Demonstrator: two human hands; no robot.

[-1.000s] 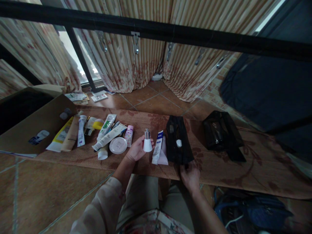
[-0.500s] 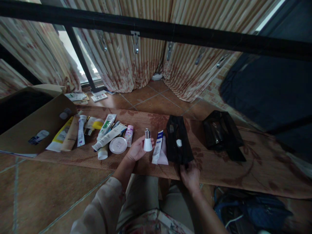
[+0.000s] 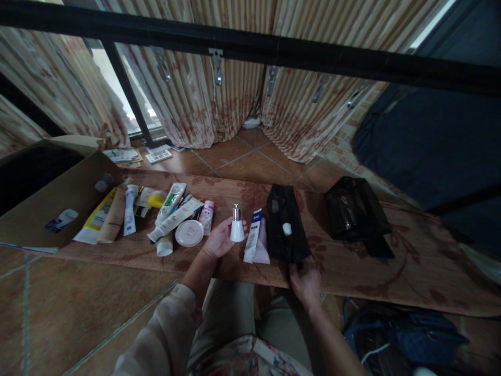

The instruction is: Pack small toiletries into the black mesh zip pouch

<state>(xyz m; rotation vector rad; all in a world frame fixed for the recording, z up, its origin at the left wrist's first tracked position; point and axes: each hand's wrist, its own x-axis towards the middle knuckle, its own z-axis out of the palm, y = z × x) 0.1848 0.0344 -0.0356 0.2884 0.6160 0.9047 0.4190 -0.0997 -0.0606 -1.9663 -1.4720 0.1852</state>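
Observation:
A small white bottle with a silver pump top stands upright in my left hand, whose fingers curl round it from behind. My right hand grips the near end of a black mesh pouch; its fingertips are partly hidden by the dark cloth. Something pale shows on or through the pouch. Between the hands lie a white-and-blue tube and a pale lilac tube. Left of my left hand are a round white lidded jar and a pink tube.
A cardboard box stands at the left end of the cloth-covered bench. Several tubes, among them a yellow-and-white tube, lie beside it. Another black mesh pouch sits to the right. A dark blue bag rests on the floor.
Almost nothing differs. The bottle and both hands stay in place, apart from a very slight shift of the whole view.

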